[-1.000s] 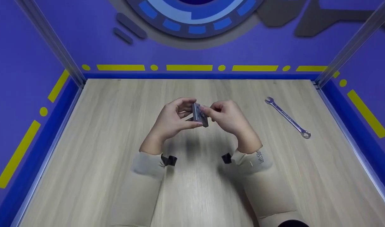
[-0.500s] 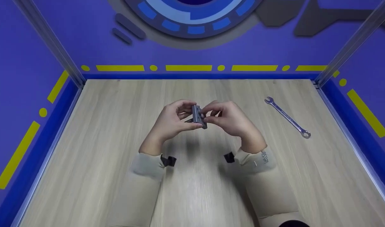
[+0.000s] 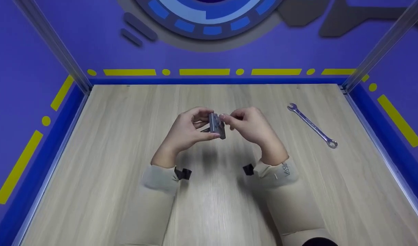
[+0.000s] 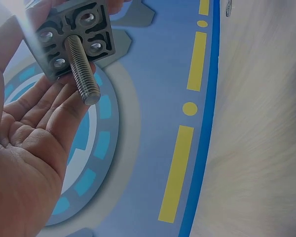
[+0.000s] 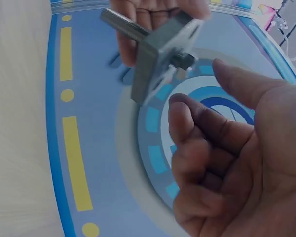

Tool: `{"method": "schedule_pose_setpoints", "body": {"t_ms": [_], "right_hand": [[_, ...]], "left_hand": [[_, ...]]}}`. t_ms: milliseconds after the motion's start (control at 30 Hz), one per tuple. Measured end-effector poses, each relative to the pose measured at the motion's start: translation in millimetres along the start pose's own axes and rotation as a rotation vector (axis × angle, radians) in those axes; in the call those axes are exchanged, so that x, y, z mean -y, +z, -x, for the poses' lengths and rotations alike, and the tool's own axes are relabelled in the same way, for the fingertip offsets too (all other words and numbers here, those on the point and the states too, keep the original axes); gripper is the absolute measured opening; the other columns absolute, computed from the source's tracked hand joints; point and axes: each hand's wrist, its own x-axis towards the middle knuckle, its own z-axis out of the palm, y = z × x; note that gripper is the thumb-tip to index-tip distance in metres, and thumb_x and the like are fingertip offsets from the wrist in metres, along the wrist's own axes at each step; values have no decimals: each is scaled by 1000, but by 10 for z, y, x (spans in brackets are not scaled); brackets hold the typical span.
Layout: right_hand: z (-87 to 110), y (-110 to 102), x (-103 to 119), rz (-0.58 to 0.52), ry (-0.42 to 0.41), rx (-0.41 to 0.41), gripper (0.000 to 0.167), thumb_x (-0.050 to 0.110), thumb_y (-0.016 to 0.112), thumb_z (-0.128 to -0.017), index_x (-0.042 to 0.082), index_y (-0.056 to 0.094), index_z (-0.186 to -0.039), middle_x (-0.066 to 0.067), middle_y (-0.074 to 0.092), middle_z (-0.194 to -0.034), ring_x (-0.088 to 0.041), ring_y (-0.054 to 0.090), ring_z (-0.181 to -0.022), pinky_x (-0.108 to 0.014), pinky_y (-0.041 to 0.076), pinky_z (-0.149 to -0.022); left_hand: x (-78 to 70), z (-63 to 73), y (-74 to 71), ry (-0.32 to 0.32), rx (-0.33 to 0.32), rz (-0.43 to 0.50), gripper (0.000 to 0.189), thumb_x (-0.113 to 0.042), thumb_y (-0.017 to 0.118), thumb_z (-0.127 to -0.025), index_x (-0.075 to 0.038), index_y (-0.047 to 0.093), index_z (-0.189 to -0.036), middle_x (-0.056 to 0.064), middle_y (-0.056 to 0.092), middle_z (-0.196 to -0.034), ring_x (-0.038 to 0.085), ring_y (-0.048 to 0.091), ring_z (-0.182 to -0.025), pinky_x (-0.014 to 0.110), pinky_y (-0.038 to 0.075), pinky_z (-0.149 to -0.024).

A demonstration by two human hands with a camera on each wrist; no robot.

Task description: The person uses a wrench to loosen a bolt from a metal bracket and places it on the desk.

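Note:
My left hand (image 3: 186,131) grips a square grey metal plate (image 4: 71,30) by its edges, between thumb and fingers, raised above the table. The plate has corner holes and dark slots. A long threaded bolt (image 4: 83,74) sticks out of its palm side. On the plate's other face, a small hex piece (image 5: 183,60), like a bolt head or nut, stands out at the middle. Beside that face is my right hand (image 3: 251,126), its fingers loosely curled. In the right wrist view its thumb and forefinger are apart, with nothing between them, just short of the hex piece.
A combination wrench (image 3: 312,126) lies slantwise on the wooden table (image 3: 109,153), to the right of my hands. Blue walls (image 3: 209,58) with yellow marks enclose the back and both sides, with metal posts at the corners.
My right thumb and forefinger have spread around the hex piece, then drawn back toward each other, as the hand shifted slightly right. The left hand has kept its grip on the plate, nearly still.

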Motion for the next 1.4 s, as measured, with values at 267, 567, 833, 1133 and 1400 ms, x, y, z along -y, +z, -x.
{"method": "schedule_pose_setpoints", "body": {"t_ms": [267, 567, 833, 1133, 1400], "right_hand": [[-32, 21, -14, -9, 41, 50, 36, 43, 83, -104, 15, 87, -82, 7, 63, -67, -13, 47, -62, -25, 34, -55], [-14, -30, -45, -137, -107, 101, 22, 7, 88, -95, 8, 89, -117, 5, 57, -67, -8, 43, -58, -21, 31, -52], [-25, -42, -62, -181, -91, 84, 25, 12, 88, -96, 8, 87, -121, 6, 59, -71, -9, 46, -62, -22, 36, -56], [-19, 8, -47, -60, 73, 83, 53, 52, 71, -110, 16, 77, -72, 8, 55, -56, -14, 44, -58, -27, 28, -53], [-2, 1, -59, -101, 10, 123, 27, 30, 80, -105, 8, 86, -91, 7, 69, -70, -9, 48, -57, -21, 37, -52]], "left_hand": [[-13, -13, 25, 24, 18, -8, 74, -9, 103, -82, -3, 69, -147, 12, 77, -140, 27, 76, -134, 35, 60, -121], [-35, -18, 11, 5, 23, 5, 74, -9, 103, -82, -3, 69, -148, 13, 74, -143, 27, 75, -134, 32, 60, -121], [-38, -7, 7, 4, 7, 3, 72, -8, 103, -82, -5, 69, -146, 13, 74, -143, 27, 75, -135, 28, 60, -119], [-22, 13, 65, 16, 13, 6, 73, -8, 103, -82, -2, 68, -147, 14, 76, -140, 28, 76, -134, 27, 61, -118], [12, 8, 96, 15, 28, -1, 71, -8, 103, -83, -2, 70, -145, 13, 78, -138, 26, 77, -133, 26, 61, -117]]}}
